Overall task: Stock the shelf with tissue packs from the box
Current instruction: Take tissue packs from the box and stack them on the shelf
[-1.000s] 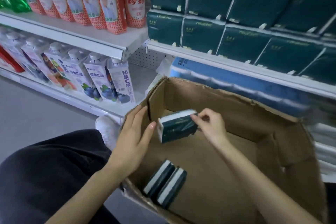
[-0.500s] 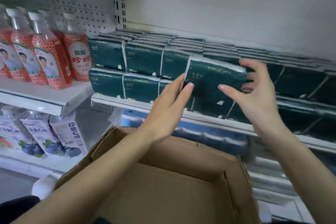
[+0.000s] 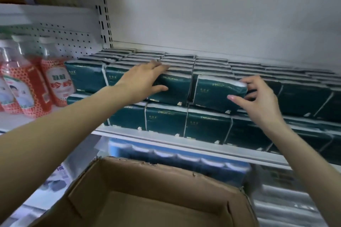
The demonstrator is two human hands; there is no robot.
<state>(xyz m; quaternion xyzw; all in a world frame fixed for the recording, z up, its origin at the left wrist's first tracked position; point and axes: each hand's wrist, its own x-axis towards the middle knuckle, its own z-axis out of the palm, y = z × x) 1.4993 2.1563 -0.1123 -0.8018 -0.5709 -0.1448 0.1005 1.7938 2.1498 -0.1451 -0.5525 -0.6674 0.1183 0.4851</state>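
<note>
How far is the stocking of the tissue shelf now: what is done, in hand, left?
Done: two layers of dark green tissue packs already fill the white metal shelf. In hand: the right hand grips one more plastic-wrapped pack at the upper layer's front, the left hand rests on its neighbour. Left: seating this pack; the brown cardboard box shows no packs where visible.
</note>
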